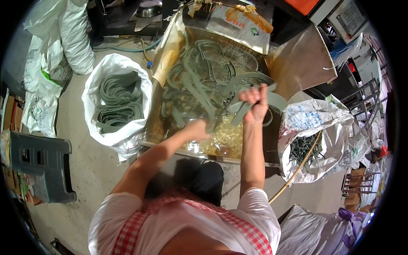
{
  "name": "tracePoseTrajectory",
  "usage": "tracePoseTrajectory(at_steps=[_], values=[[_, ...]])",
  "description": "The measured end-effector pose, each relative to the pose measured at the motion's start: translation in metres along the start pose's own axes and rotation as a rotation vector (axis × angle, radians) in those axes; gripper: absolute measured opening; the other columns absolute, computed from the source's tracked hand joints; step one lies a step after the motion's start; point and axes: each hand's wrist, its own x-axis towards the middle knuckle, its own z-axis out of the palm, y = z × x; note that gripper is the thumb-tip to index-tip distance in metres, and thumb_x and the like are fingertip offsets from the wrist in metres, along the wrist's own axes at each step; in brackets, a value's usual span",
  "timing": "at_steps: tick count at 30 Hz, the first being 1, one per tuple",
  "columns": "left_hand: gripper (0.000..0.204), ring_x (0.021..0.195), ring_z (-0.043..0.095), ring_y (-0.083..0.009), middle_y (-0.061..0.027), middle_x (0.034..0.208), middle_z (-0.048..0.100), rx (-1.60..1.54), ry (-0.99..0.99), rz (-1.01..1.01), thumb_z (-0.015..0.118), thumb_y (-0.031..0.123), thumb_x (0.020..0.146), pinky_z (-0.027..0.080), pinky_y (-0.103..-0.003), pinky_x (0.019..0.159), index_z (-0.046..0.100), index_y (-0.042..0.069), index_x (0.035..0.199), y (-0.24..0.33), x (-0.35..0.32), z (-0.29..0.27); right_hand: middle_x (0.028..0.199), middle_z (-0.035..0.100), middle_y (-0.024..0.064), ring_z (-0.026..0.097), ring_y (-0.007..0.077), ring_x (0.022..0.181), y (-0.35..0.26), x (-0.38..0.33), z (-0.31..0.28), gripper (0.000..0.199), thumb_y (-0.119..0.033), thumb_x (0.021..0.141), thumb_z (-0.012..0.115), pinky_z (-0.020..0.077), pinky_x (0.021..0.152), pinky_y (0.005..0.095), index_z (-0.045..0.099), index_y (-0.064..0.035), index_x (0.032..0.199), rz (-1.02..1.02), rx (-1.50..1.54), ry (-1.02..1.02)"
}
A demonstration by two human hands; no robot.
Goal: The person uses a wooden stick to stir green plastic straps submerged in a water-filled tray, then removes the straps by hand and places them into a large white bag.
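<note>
Over a wide, shallow tub of water [187, 152], my right hand [256, 104] is closed in a fist around flat grey-green rubbery strips [275, 101]. Loops of them spread out on both sides of the fist. My left hand [196, 130] is lower and further left, curled and smeared by motion. A long grey-green strip [199, 91], blurred too, runs down to its fingers, which seem closed on it. More looped strips and thin rings [212, 53] lie in the water towards the far side. The fingertips of my left hand are not clear.
Left of the tub stands an open white sack [91, 95] of coiled grey-green strips. On the right, another sack [304, 114] holds thin dark pieces, with a long stick [301, 165] leaning from it. A dark plastic stool [44, 165] and full white sacks [76, 38] are further left.
</note>
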Motion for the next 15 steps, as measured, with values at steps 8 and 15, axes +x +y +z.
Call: tracePoseTrajectory(at_steps=[8, 15], values=[[0.027, 0.071, 0.061, -0.0209, -0.0110, 0.076, 0.061, -0.086, 0.010, 0.191, 0.068, 0.020, 0.073, 0.048, -0.032, 0.065, 0.058, 0.000, 0.088, 0.008, -0.076, -0.028, 0.053, 0.033, -0.0075, 0.030, 0.0063, 0.046, -0.083, 0.037, -0.084, 0.026, -0.039, 0.088, 0.056, 0.0307, 0.051, 0.0246, 0.052, -0.0139, 0.080, -0.155, -0.297, 0.315], [0.017, 0.067, 0.058, -0.0107, -0.0032, 0.076, 0.058, -0.914, 0.203, -0.017, 0.067, 0.002, 0.072, 0.047, -0.026, 0.059, 0.056, 0.003, 0.084, 0.009, -0.076, -0.042, 0.049, 0.037, -0.0022, 0.033, 0.0090, 0.039, -0.055, 0.002, -0.048, 0.029, -0.029, 0.079, 0.068, 0.0282, 0.040, 0.0249, 0.046, -0.0095, 0.076, 0.257, -0.743, -0.019]])
